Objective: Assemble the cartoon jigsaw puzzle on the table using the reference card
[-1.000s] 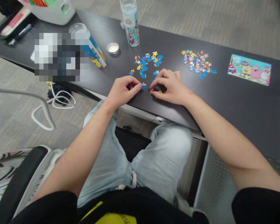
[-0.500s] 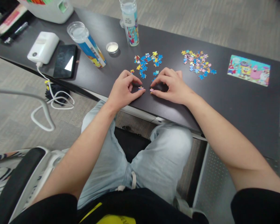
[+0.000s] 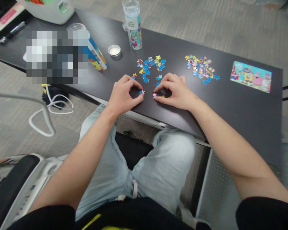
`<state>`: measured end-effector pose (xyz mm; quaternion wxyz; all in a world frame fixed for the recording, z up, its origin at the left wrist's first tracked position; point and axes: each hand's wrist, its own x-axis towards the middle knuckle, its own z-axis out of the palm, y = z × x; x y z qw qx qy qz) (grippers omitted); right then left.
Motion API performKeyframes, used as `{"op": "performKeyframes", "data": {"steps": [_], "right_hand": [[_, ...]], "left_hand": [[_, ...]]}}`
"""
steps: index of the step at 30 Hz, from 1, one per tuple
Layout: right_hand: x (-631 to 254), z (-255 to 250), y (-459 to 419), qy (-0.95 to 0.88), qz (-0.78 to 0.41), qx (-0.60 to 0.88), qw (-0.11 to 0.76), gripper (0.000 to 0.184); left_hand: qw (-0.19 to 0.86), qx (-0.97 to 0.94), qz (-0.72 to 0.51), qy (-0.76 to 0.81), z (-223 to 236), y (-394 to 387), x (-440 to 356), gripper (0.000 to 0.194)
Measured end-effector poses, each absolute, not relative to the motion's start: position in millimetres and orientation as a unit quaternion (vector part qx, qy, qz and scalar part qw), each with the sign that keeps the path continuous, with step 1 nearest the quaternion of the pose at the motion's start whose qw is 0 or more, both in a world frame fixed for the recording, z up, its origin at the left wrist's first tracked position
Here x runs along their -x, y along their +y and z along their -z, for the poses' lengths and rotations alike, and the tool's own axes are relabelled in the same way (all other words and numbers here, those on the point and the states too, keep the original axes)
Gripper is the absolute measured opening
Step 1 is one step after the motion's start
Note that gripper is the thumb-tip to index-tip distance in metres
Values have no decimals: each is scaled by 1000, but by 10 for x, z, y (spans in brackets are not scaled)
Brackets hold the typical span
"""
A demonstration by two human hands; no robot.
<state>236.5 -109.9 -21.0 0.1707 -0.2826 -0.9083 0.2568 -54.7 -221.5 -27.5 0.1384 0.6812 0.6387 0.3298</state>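
Observation:
My left hand (image 3: 124,95) rests on the black table (image 3: 230,105) and pinches a small blue puzzle piece (image 3: 141,92) between thumb and forefinger. A few centimetres to its right, my right hand (image 3: 176,91) pinches a pink puzzle piece (image 3: 155,95), with a few yellow pieces (image 3: 166,96) under its palm. Just beyond both hands lies a loose heap of mostly blue pieces (image 3: 150,66). A second heap of pink and yellow pieces (image 3: 201,68) lies farther right.
A finished cartoon puzzle picture (image 3: 251,76) lies at the right. A tall clear tube (image 3: 132,24) stands at the back, a second tube (image 3: 97,57) lies on its side, and a small white lid (image 3: 114,50) sits between them. A blurred patch covers items at the left. A cable hangs off the table's left edge.
Both hands stay in the same spot. My left fingers have turned the small piece and curled tighter round it. The view has shifted slightly.

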Motion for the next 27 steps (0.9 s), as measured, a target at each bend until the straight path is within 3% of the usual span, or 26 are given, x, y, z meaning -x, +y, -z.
{"op": "performKeyframes", "data": {"steps": [4,10,23,27], "right_hand": [[-2370,216,-1090,-907,-255,287,174,15],[-2379,255,-1058,-903,-263,284,188,14],[-2390,223,-1097,-899,-266,283,202,18],[-2452,210,-1019,-884,-297,258,252,29]], "left_hand": [[194,-692,-341,605,238,-2225,539,19],[240,-683,-363,586,196,-2244,627,28],[230,-699,-332,590,204,-2254,565,23],[227,-703,-321,593,190,-2271,551,21]]}}
